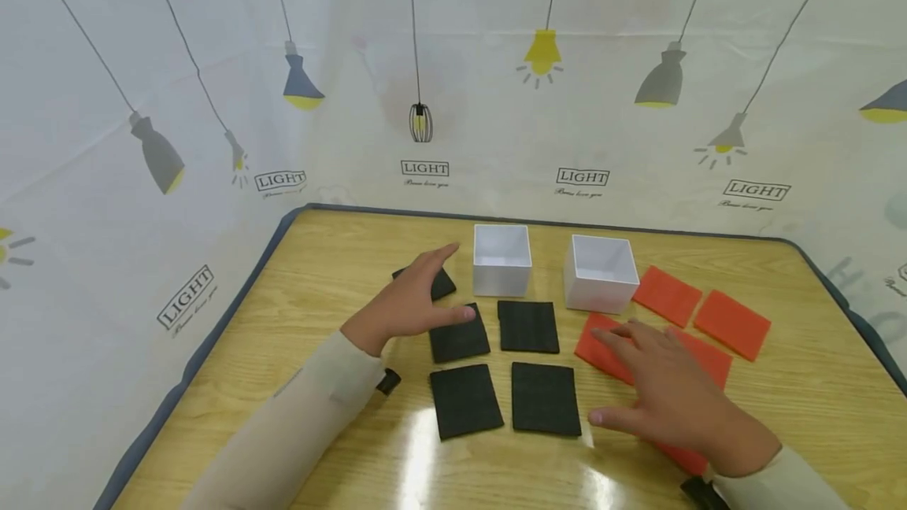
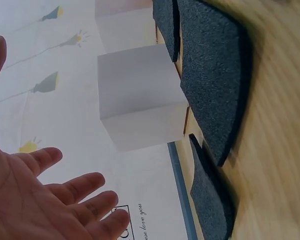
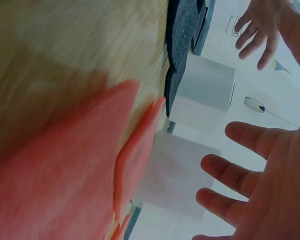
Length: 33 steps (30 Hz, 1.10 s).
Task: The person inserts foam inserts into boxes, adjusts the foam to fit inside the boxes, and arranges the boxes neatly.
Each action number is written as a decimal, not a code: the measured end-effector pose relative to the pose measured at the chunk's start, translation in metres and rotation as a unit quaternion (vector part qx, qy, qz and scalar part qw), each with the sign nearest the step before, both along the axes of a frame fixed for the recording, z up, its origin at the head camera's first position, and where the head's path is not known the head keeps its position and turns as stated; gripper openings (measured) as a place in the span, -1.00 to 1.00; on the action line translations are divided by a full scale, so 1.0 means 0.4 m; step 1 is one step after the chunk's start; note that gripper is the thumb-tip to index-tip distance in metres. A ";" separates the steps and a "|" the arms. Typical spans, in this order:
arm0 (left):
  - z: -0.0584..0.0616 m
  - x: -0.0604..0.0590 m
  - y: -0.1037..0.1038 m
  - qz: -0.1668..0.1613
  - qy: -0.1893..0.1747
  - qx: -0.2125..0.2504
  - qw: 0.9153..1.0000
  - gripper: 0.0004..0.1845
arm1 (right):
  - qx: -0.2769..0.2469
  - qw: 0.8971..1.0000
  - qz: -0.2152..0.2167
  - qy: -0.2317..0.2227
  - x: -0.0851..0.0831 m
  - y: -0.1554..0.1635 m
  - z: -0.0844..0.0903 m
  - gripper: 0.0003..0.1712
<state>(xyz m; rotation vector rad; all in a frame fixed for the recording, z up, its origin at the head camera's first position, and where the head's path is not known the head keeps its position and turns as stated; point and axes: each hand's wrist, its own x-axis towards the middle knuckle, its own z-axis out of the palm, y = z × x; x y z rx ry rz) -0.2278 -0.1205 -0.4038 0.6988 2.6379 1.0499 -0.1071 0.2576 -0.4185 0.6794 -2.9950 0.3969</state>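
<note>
My left hand point(image 1: 405, 299) hovers over the black foam squares on the left, its fingers spread and nothing in it. One black square point(image 1: 459, 334) lies partly under its thumb in the head view; another black square point(image 1: 442, 283) is half hidden behind the hand. Over the red foam squares at the right, my right hand point(image 1: 673, 392) is also held with fingers apart and holds nothing. It covers parts of several red squares, among them one red square point(image 1: 594, 346) by its fingertips. The left wrist view shows the left palm point(image 2: 25, 200) bare, as does the right wrist view the right palm point(image 3: 275, 195).
Two white open-topped boxes, the left box point(image 1: 501, 280) and the right box point(image 1: 598, 293), stand behind the squares. More black squares point(image 1: 546, 398) lie mid-table; two red squares point(image 1: 733, 324) point(image 1: 668, 295) lie right of the boxes. A lamp-print cloth point(image 1: 482, 124) hangs behind the wooden table point(image 1: 340, 447).
</note>
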 end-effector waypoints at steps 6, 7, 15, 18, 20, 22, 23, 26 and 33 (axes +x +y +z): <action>-0.005 -0.049 0.028 0.021 -0.004 0.008 1.000 0.18 | -0.003 1.000 0.003 -0.020 -0.008 -0.024 -0.004 0.22; -0.006 -0.057 0.033 0.027 -0.005 0.007 1.000 0.18 | -0.004 1.000 0.005 -0.021 -0.009 -0.027 -0.006 0.22; -0.001 -0.105 0.073 0.055 -0.016 0.004 0.998 0.15 | -0.009 0.999 0.030 -0.013 -0.015 -0.043 -0.017 0.21; -0.004 -0.125 0.085 0.055 -0.017 0.000 0.998 0.15 | -0.006 0.999 0.038 -0.012 -0.018 -0.046 -0.022 0.21; -0.008 -0.139 0.091 0.055 -0.018 -0.007 0.998 0.15 | -0.003 0.999 0.038 -0.018 -0.021 -0.050 -0.023 0.22; -0.011 -0.150 0.096 0.055 -0.022 -0.010 0.998 0.15 | 0.000 0.999 0.038 -0.028 -0.024 -0.053 -0.024 0.23; -0.013 -0.156 0.098 0.055 -0.025 -0.012 0.998 0.16 | -0.001 0.999 0.036 -0.034 -0.025 -0.054 -0.026 0.24; -0.018 -0.173 0.103 0.054 -0.031 -0.015 0.998 0.16 | 0.005 0.998 0.027 -0.050 -0.027 -0.057 -0.032 0.25; -0.025 -0.197 0.115 0.048 -0.035 -0.029 0.998 0.18 | 0.017 0.997 0.024 -0.069 -0.032 -0.067 -0.049 0.29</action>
